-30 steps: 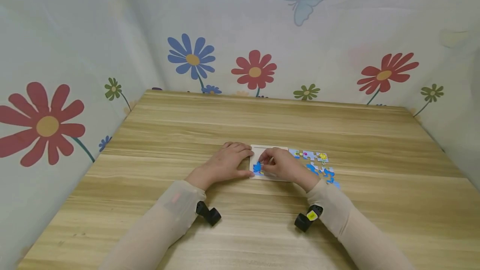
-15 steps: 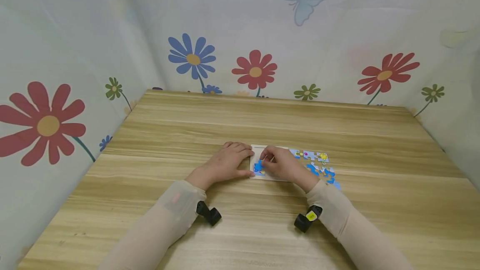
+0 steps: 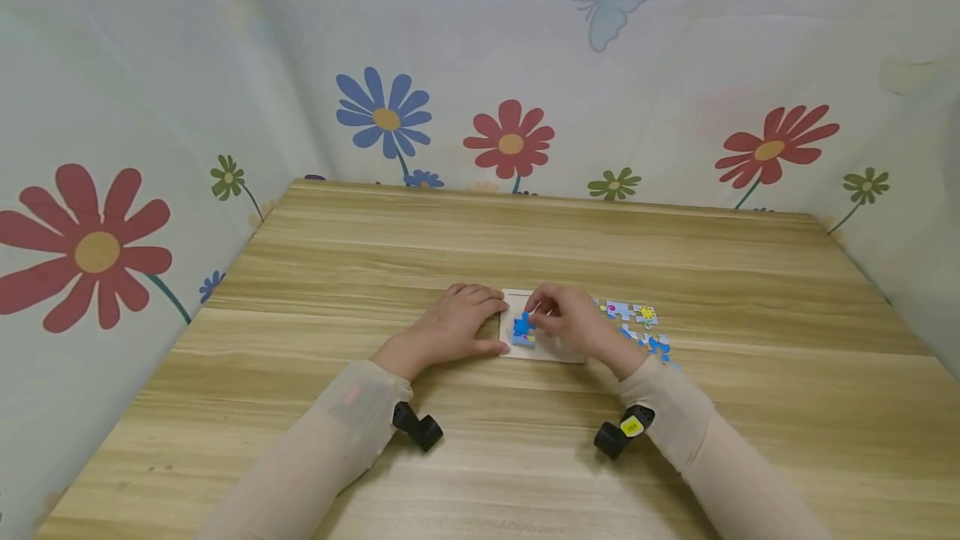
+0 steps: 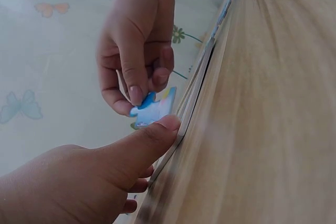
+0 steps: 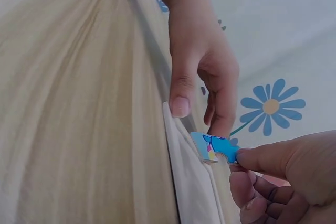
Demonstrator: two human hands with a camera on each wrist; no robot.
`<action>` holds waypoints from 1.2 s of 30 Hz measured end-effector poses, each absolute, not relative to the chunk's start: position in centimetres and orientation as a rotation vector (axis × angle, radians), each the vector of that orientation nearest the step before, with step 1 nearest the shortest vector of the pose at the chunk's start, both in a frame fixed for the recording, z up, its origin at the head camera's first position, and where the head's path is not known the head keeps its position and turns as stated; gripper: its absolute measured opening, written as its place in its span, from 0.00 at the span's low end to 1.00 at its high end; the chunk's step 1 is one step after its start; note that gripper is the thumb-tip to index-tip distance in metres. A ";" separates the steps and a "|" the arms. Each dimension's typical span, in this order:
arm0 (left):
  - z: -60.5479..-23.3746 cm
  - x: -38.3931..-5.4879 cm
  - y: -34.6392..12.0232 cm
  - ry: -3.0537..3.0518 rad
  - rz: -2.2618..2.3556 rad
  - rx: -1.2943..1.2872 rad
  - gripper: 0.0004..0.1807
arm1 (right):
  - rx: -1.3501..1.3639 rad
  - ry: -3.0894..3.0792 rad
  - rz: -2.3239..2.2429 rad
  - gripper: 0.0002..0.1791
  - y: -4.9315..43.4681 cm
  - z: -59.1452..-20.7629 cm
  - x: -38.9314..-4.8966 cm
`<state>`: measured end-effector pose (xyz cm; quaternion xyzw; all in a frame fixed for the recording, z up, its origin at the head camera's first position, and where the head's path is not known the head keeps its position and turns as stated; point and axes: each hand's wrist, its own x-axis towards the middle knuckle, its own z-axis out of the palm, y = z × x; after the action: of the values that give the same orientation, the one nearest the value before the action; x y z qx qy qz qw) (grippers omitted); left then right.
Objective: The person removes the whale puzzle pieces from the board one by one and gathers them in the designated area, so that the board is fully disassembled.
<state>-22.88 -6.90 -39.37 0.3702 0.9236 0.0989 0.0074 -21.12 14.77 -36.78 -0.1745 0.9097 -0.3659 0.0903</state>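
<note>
My right hand (image 3: 572, 322) pinches a blue puzzle piece (image 3: 523, 332) between thumb and fingertips. In the right wrist view the puzzle piece (image 5: 210, 147) is tilted and raised a little over the pale puzzle tray (image 5: 191, 182). My left hand (image 3: 450, 327) lies at the left side of the tray (image 3: 557, 352), fingers relaxed, the thumb touching its near left corner. From the left wrist, the puzzle piece (image 4: 153, 112) appears just beyond the left thumb (image 4: 152, 139). Part of the tray is hidden beneath the right hand.
Several loose puzzle pieces (image 3: 618, 311) lie on the wooden table (image 3: 480, 457) to the right of the tray, partly covered by the right hand and wrist. A flower-printed curtain (image 3: 450, 48) hangs behind the table and along its sides.
The puzzle piece in my right hand has come up off the tray's left corner and shifted slightly right and away. My left hand has stayed in place.
</note>
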 end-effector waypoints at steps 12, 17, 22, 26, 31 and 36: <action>-39.4 -22.9 -6.9 2.902 0.290 1.168 0.35 | -0.543 2.682 -1.046 0.05 16.8 -34.8 -20.8; -39.6 -23.0 -6.9 2.899 0.275 1.146 0.35 | -0.579 2.646 -1.062 0.04 17.8 -34.2 -20.5; -39.6 -23.0 -6.9 2.894 0.266 1.142 0.36 | -0.618 2.623 -1.069 0.04 19.1 -33.9 -20.2; -39.5 -22.9 -7.0 2.888 0.268 1.150 0.36 | -0.616 2.606 -1.080 0.04 20.0 -33.7 -20.0; -39.5 -22.9 -7.1 2.889 0.279 1.159 0.36 | -0.618 2.600 -1.082 0.04 20.9 -33.4 -19.7; -39.5 -22.9 -7.1 2.891 0.286 1.168 0.35 | -0.643 2.591 -1.078 0.04 21.7 -33.6 -19.4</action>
<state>-22.86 -7.12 -39.47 0.3729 0.9233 0.0914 0.0052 -19.39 21.74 -33.62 -0.2214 0.8921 -0.3713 0.1311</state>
